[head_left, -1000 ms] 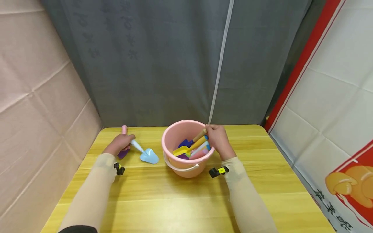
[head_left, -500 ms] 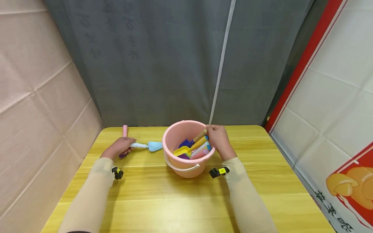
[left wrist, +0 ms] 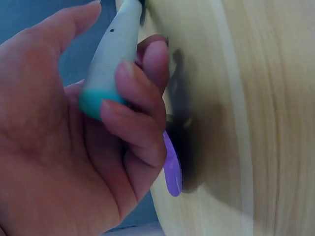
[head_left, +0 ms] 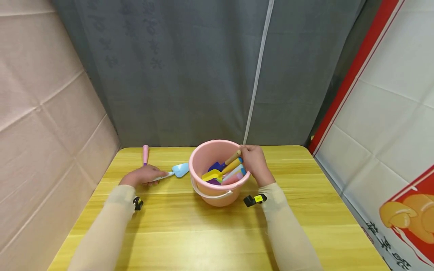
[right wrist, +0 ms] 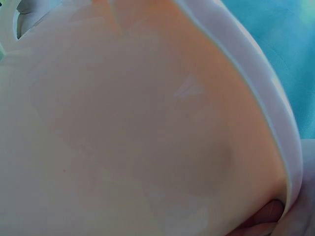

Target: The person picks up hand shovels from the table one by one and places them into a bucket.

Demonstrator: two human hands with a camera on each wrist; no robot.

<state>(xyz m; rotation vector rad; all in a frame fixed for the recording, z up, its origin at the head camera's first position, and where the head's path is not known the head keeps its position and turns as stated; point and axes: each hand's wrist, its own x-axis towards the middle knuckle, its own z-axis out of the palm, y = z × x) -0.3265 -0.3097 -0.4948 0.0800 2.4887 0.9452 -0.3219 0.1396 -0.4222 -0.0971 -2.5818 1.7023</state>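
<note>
My left hand [head_left: 144,175] holds a toy shovel with a light blue blade [head_left: 180,170]. In the left wrist view, fingers curl round its white handle [left wrist: 110,56], which has a teal end, and the thumb stands off it. The blade is beside the left wall of a pink bucket [head_left: 220,203]; whether they touch I cannot tell. My right hand [head_left: 255,162] grips the bucket's right rim, its wall [right wrist: 123,123] filling the right wrist view. Behind my left hand lies another shovel with a pink handle [head_left: 145,154] and purple blade [left wrist: 172,169], partly hidden.
Several toy shovels are inside the bucket, among them one with a yellow blade [head_left: 211,175] and one with a dark blue blade [head_left: 216,166]. The bucket's white carrying handle [head_left: 207,196] hangs at the front. Behind the wooden table [head_left: 190,233] hangs a grey curtain [head_left: 183,75].
The blue shovel's blade has swung up from pointing down right to point at the bucket's side. My left hand has shifted slightly right and down; my right hand has stayed on the rim.
</note>
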